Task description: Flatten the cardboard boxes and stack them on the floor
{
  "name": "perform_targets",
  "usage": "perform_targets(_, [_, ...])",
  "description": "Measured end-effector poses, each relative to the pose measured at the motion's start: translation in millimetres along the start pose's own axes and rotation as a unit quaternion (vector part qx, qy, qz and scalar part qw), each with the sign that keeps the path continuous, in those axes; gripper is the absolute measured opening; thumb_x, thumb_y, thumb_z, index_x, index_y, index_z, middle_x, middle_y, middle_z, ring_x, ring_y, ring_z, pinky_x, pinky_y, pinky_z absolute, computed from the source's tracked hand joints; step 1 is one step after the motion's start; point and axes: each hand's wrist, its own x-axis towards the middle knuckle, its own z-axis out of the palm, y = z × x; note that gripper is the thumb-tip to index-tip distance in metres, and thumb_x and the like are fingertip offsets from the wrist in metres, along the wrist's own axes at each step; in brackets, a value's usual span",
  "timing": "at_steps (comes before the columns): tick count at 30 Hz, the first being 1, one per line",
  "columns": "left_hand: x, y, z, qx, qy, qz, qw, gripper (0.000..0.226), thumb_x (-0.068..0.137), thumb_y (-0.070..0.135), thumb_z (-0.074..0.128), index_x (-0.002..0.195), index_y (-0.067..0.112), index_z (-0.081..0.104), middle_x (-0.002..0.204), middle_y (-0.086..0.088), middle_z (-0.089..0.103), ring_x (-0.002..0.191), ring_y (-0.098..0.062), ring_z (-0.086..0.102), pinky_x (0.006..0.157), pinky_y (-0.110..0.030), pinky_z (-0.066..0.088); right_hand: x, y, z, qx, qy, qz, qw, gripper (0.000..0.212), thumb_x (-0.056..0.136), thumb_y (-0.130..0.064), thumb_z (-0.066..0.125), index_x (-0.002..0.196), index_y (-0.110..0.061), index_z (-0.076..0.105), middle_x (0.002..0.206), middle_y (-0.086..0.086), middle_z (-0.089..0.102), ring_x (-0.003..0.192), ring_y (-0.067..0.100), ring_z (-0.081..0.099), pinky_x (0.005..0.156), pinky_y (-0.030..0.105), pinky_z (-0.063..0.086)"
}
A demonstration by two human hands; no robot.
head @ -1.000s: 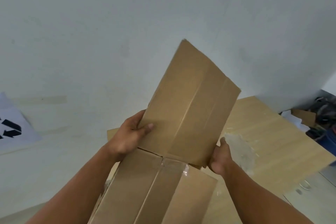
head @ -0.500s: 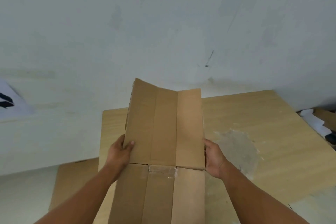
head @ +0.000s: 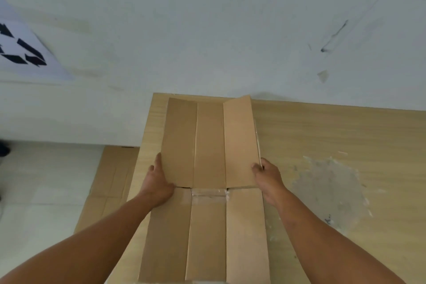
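Note:
A brown cardboard box [head: 208, 145], unfolded into long creased panels, lies nearly flat over a wooden table [head: 334, 136]. Its far right panel still tilts up a little. Clear tape crosses the seam between the far and near halves. My left hand [head: 159, 182] grips the box's left edge at that seam, thumb on top. My right hand [head: 267, 177] holds the right edge at the same height, thumb on the top face. Another flattened cardboard piece [head: 110, 182] lies on the floor left of the table.
A pale wall stands right behind the table. A white sheet with a black recycling mark [head: 25, 53] hangs on it at the left. A patch of tape residue [head: 329, 191] marks the tabletop at the right. Light floor tiles [head: 41, 191] lie at the left.
The box was held up and tilted; both hands have brought it down and squared it over the table, nearly flat. The view has dipped toward the tabletop.

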Motion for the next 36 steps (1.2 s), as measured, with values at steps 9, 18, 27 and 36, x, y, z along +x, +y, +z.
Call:
perform_targets(9, [-9.7, 1.0, 66.2, 0.304, -0.017, 0.192, 0.933, 0.071, 0.101, 0.047, 0.032, 0.151, 0.04, -0.017, 0.16, -0.001, -0.03, 0.146, -0.031, -0.028, 0.12, -0.056, -0.007, -23.3, 15.9, 43.6, -0.437, 0.027, -0.307, 0.845, 0.062, 0.097, -0.04, 0.039, 0.154, -0.02, 0.024, 0.163, 0.013, 0.015, 0.15, 0.032, 0.012, 0.121, 0.045, 0.012])
perform_targets(18, [4.9, -30.0, 103.1, 0.348, -0.006, 0.212, 0.913, 0.066, 0.097, 0.061, 0.01, 0.154, 0.036, -0.013, 0.16, 0.005, -0.03, 0.144, -0.023, -0.036, 0.115, -0.058, -0.013, -23.9, 77.6, 96.0, -0.49, -0.017, -0.351, 0.798, 0.065, 0.102, -0.051, 0.016, 0.155, -0.014, 0.018, 0.165, 0.007, 0.008, 0.152, 0.025, 0.003, 0.118, 0.046, 0.01])
perform_targets(27, [0.2, -19.2, 99.8, 0.317, -0.025, 0.164, 0.934, 0.063, 0.099, 0.056, 0.007, 0.149, 0.034, -0.025, 0.153, 0.017, -0.041, 0.139, -0.015, -0.043, 0.117, -0.051, -0.019, -19.4, 77.8, 89.3, -0.467, 0.039, -0.284, 0.836, 0.061, 0.101, -0.043, 0.028, 0.154, -0.014, 0.025, 0.163, 0.001, 0.017, 0.151, 0.018, 0.01, 0.119, 0.047, 0.012])
perform_targets(36, [-0.8, -15.7, 96.6, 0.303, -0.022, 0.124, 0.945, 0.068, 0.097, 0.059, 0.012, 0.149, 0.037, -0.026, 0.153, 0.018, -0.039, 0.141, -0.014, -0.039, 0.116, -0.054, -0.02, -14.9, 74.8, 81.5, -0.438, 0.042, -0.218, 0.871, 0.064, 0.095, -0.05, 0.015, 0.154, -0.025, 0.01, 0.164, -0.005, -0.001, 0.15, 0.017, -0.002, 0.118, 0.045, -0.008])
